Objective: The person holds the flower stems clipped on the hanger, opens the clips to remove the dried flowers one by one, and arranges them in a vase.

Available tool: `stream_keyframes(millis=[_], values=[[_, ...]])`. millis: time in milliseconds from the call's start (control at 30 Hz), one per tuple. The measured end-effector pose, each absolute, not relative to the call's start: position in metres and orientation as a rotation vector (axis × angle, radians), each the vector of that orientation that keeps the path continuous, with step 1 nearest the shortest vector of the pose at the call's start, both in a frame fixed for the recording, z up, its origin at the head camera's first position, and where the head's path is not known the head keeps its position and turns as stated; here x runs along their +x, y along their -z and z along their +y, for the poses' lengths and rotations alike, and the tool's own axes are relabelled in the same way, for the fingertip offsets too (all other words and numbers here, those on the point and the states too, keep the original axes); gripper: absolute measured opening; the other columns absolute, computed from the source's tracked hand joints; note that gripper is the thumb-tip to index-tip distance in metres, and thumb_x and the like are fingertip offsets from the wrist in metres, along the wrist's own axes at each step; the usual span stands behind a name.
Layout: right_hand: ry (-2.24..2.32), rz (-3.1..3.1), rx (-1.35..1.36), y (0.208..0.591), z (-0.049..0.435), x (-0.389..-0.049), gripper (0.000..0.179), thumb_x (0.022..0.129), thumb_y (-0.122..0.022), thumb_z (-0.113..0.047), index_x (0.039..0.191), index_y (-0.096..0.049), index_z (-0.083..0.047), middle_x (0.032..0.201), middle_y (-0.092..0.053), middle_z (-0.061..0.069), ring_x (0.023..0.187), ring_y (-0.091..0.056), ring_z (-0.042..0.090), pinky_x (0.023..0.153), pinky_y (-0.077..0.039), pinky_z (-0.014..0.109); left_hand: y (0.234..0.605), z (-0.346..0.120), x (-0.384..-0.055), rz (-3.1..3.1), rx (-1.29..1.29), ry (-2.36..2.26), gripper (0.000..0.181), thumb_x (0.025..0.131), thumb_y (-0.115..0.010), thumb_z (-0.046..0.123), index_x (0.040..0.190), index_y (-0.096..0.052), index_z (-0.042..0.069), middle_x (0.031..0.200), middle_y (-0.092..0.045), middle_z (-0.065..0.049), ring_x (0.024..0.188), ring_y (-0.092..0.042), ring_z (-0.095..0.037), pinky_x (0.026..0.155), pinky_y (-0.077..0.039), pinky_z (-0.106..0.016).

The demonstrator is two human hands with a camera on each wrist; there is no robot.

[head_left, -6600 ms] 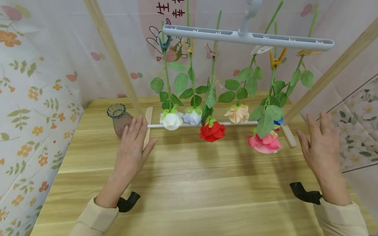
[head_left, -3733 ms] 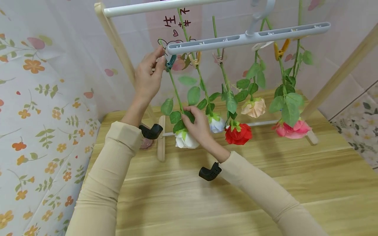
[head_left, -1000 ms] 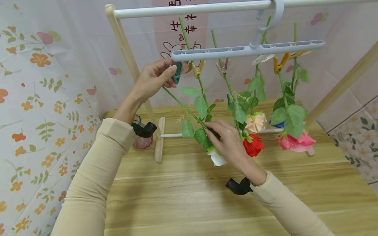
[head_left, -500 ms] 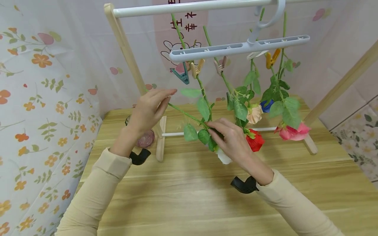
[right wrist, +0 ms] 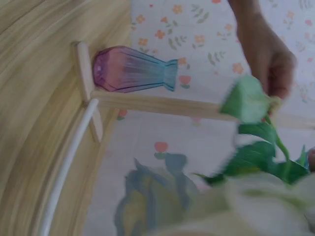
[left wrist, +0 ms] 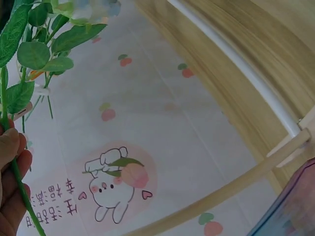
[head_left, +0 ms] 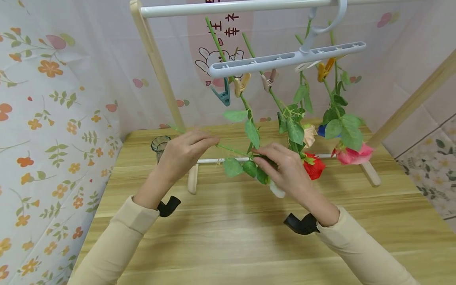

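A white rose [head_left: 277,190] on a green stem is held slantwise between both hands, its bloom low on the right. My left hand [head_left: 187,154] pinches the stem near its bare end; the left wrist view shows thumb and fingers [left wrist: 12,167] closed round it. Close above the bloom, my right hand [head_left: 285,166] grips the stem by the leaves. In the right wrist view the white petals [right wrist: 241,206] fill the bottom, blurred. A teal clothespin [head_left: 224,95] hangs with no stem in it from the left end of the grey hanger [head_left: 267,62].
Several other roses hang upside down from clothespins, among them a red rose [head_left: 314,168] and a pink rose [head_left: 352,154]. The hanger hooks on a white rod [head_left: 231,7] of a wooden rack [head_left: 156,63]. A glass vase [right wrist: 130,71] stands by the rack's left foot.
The white rose has come out of the teal clothespin, which the left hand has let go. The left hand has dropped from the hanger to the stem. The rose lies flatter, slightly farther right.
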State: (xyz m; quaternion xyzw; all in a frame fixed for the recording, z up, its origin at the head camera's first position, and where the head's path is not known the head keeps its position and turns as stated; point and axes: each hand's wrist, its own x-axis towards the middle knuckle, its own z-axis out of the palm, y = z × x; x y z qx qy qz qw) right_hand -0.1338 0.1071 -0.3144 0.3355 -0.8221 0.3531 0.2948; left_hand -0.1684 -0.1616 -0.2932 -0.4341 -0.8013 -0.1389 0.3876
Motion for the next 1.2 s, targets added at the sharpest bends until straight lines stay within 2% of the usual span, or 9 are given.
stream_keyframes(millis=[233,367,433,533,667,767,900,1000,1200], values=[[-1.172,-2.199,0.705,0.29,0.121,-0.138,0.012,0.093,-0.061,0.001,0.098,-0.072,0.003,0.083,-0.07,0.014,0.075,-0.055,-0.011,0.065,-0.044,0.005,0.307,-0.179,-0.16,-1.985,-1.101,0.411,0.027,0.081,-0.069,-0.012,0.1,-0.072,0.007,0.095,-0.073,-0.005,0.088,-0.071,-0.021,0.079,-0.059,-0.034],[-1.223,-2.278,0.607,0.284,0.125,-0.143,0.015,0.093,-0.06,0.004,0.104,-0.069,0.006,0.09,-0.071,0.019,0.081,-0.056,-0.017,0.069,-0.046,0.002,0.316,-0.191,-0.156,-1.95,-1.088,0.492,0.013,0.092,-0.063,0.001,0.099,-0.073,0.006,0.093,-0.073,-0.007,0.086,-0.07,-0.023,0.087,-0.057,-0.033],[-1.24,-2.361,0.58,0.284,0.124,-0.145,0.017,0.094,-0.059,0.002,0.109,-0.066,0.007,0.098,-0.07,0.02,0.087,-0.06,-0.009,0.073,-0.046,0.001,0.32,-0.197,-0.152,-1.931,-1.07,0.581,0.015,0.097,-0.059,0.01,0.099,-0.072,0.005,0.093,-0.073,-0.009,0.086,-0.07,-0.025,0.096,-0.054,-0.03],[-1.272,-2.485,0.594,0.286,0.12,-0.15,0.028,0.095,-0.058,0.001,0.123,-0.059,0.007,0.115,-0.066,0.022,0.104,-0.065,0.015,0.087,-0.054,0.016,0.325,-0.204,-0.149,-1.904,-1.03,0.811,0.022,0.099,-0.055,0.014,0.099,-0.071,-0.001,0.09,-0.072,-0.014,0.078,-0.067,-0.018,0.09,-0.051,-0.016],[-1.317,-2.522,0.664,0.293,0.113,-0.161,0.044,0.094,-0.058,0.003,0.137,-0.048,0.007,0.128,-0.058,0.026,0.119,-0.058,0.037,0.097,-0.052,0.046,0.33,-0.211,-0.146,-1.874,-0.823,1.061,0.014,0.096,-0.056,0.0,0.096,-0.067,-0.01,0.078,-0.067,-0.021,0.062,-0.05,0.002,0.059,-0.038,-0.009],[-1.288,-2.519,0.664,0.301,0.106,-0.171,0.047,0.093,-0.058,0.004,0.138,-0.047,0.007,0.126,-0.058,0.026,0.115,-0.059,0.038,0.093,-0.054,0.051,0.331,-0.218,-0.146,-1.85,-0.633,1.171,0.011,0.092,-0.052,-0.012,0.096,-0.061,-0.016,0.079,-0.071,0.001,0.056,-0.041,0.011,0.05,-0.029,-0.01],[-1.181,-2.531,0.627,0.309,0.096,-0.183,0.041,0.092,-0.059,0.001,0.132,-0.054,0.005,0.111,-0.064,0.024,0.099,-0.065,0.037,0.082,-0.057,0.049,0.328,-0.226,-0.153,-1.767,-0.5,1.403,0.014,0.095,-0.054,-0.007,0.099,-0.052,-0.02,0.097,-0.068,0.023,0.071,-0.061,0.008,0.065,-0.048,-0.008],[-1.144,-2.502,0.6,0.313,0.091,-0.188,0.03,0.091,-0.059,0.0,0.121,-0.061,0.002,0.098,-0.068,0.02,0.087,-0.068,0.034,0.075,-0.057,0.046,0.324,-0.229,-0.16,-1.687,-0.428,1.556,0.016,0.096,-0.056,0.002,0.101,-0.053,-0.013,0.096,-0.071,0.013,0.093,-0.069,-0.003,0.087,-0.054,-0.018],[-1.129,-2.438,0.576,0.314,0.082,-0.188,0.013,0.092,-0.065,-0.006,0.104,-0.067,0.0,0.085,-0.072,0.016,0.076,-0.068,0.027,0.069,-0.053,0.036,0.317,-0.237,-0.177,-1.489,-0.311,1.773,0.013,0.096,-0.056,-0.001,0.109,-0.057,0.002,0.092,-0.072,0.0,0.09,-0.071,-0.011,0.088,-0.055,-0.022]])
